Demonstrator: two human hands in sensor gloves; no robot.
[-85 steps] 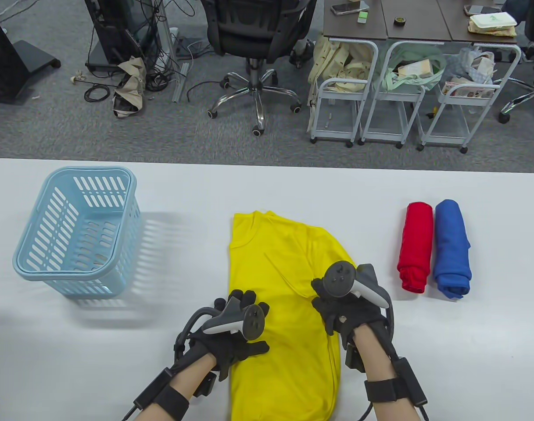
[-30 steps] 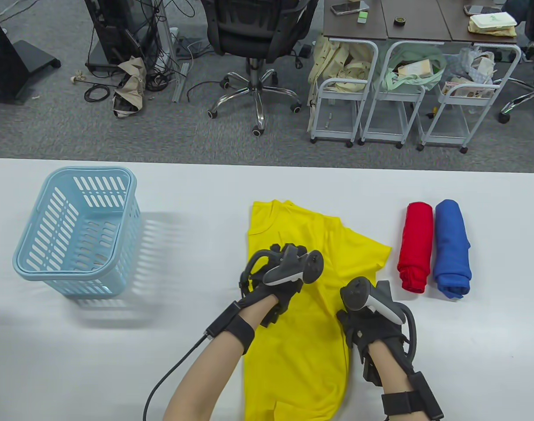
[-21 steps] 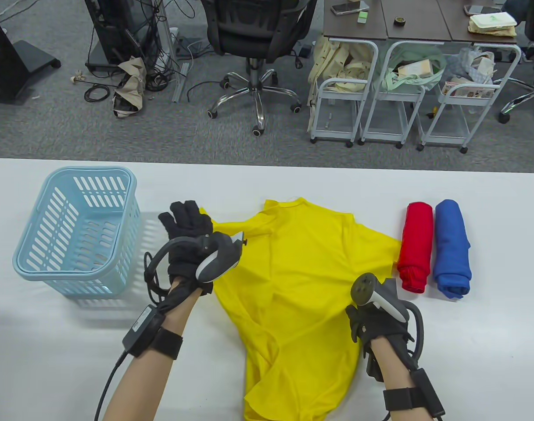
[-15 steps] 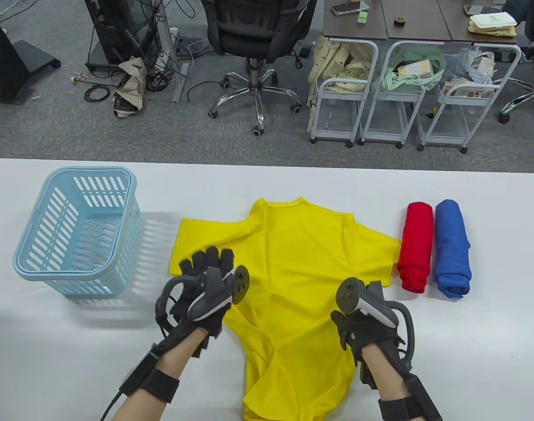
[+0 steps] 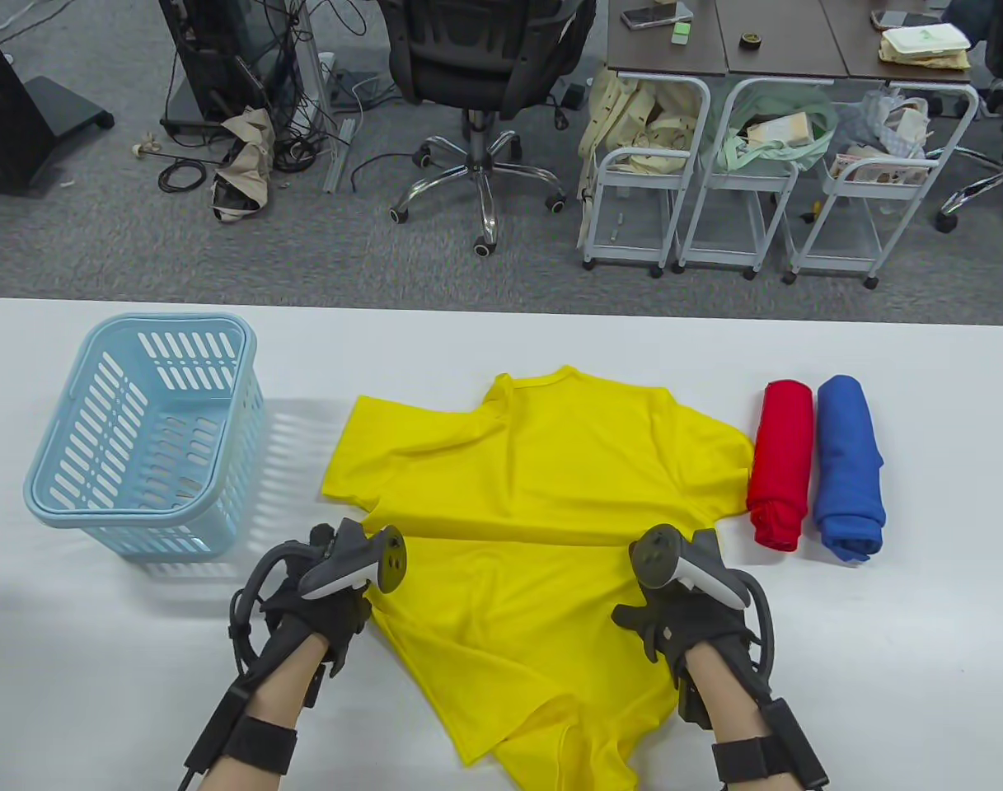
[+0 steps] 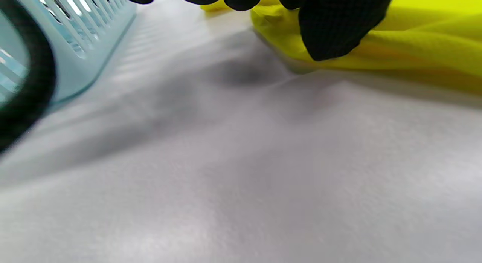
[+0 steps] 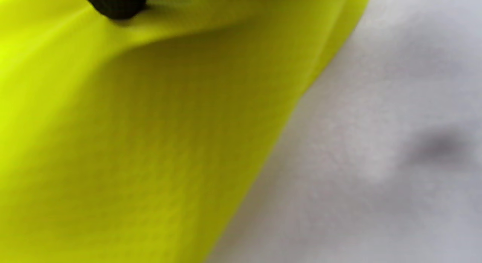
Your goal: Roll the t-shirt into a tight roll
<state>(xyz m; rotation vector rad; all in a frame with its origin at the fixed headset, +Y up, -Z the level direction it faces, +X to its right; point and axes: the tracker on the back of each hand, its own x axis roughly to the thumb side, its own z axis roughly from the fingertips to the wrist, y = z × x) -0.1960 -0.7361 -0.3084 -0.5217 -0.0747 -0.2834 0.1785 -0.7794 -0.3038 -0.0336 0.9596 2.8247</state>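
Both gloved hands, left [image 5: 324, 597] and right [image 5: 682, 606], pinch the side edges of the bright yellow cotton t-shirt [image 5: 542, 503] lying spread on the white surface [image 5: 97, 659], whose crumpled near hem risks a loose, lopsided roll.

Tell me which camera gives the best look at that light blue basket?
The table view: it shows the whole blue basket standing on the white table, left of the yellow t-shirt. The left wrist view catches only a blurred slice of its slatted wall at the upper left. The right wrist view shows none of it.
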